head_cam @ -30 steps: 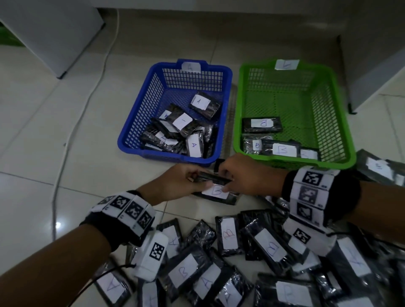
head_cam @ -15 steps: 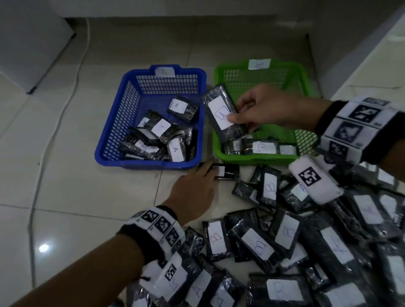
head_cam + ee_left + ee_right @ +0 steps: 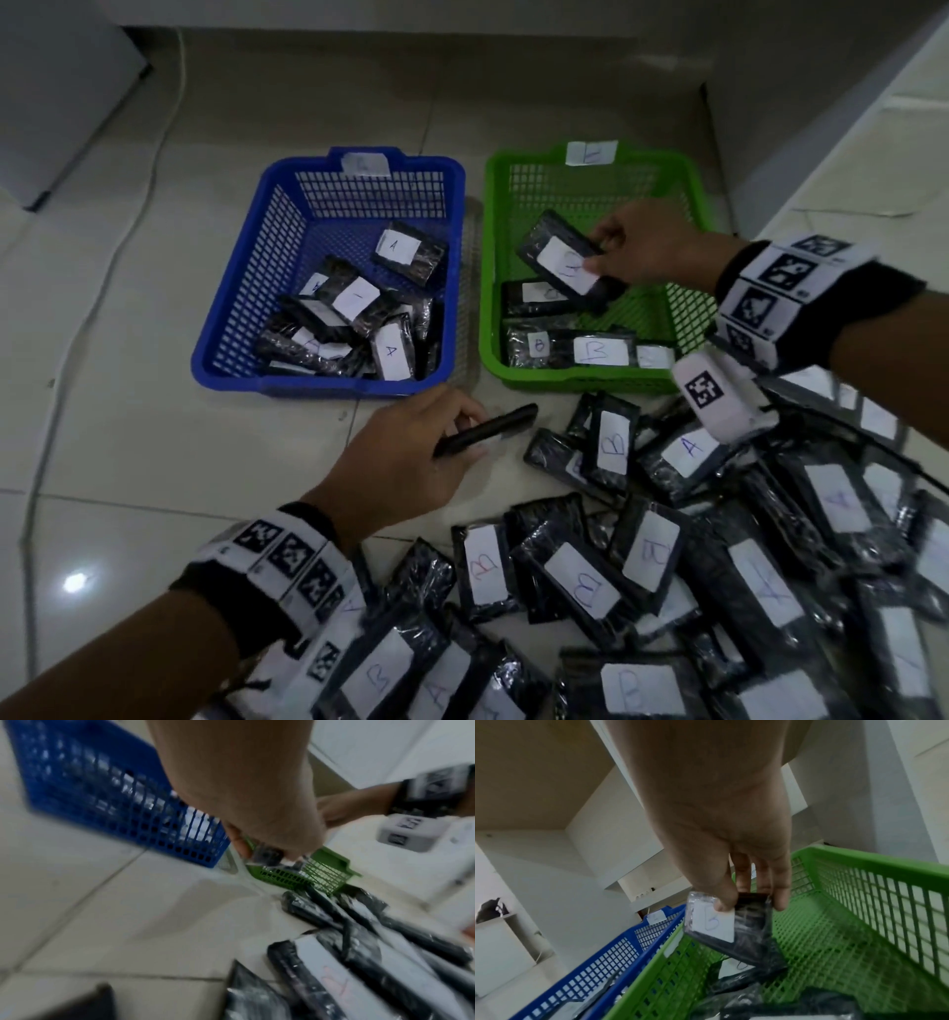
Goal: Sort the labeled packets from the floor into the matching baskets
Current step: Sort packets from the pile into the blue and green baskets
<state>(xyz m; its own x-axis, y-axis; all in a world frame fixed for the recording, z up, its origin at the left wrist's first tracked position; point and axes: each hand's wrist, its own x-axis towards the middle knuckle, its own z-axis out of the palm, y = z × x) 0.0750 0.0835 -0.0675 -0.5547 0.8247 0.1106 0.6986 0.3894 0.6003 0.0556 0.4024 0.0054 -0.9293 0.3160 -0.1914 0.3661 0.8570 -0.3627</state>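
My right hand [image 3: 611,252] pinches a black packet labelled B [image 3: 567,262] and holds it tilted over the inside of the green basket [image 3: 688,180]. The right wrist view shows the thumb on that packet's label [image 3: 713,923], above other packets in the green basket [image 3: 885,902]. My left hand [image 3: 462,426] grips a dark packet [image 3: 493,429] edge-on, just above the floor in front of the blue basket [image 3: 226,354]; its label is hidden. In the blurred left wrist view the held packet [image 3: 267,855] shows at the fingertips.
The blue basket holds several packets marked A [image 3: 393,352]. A large heap of labelled packets [image 3: 642,565] covers the floor at the lower right. A white cable [image 3: 128,216] runs along the tiles at left. White furniture [image 3: 51,103] stands at the back left.
My right hand carried the B packet from the floor up and over into the green basket. My left hand took hold of another packet on the floor and lifted it on edge.
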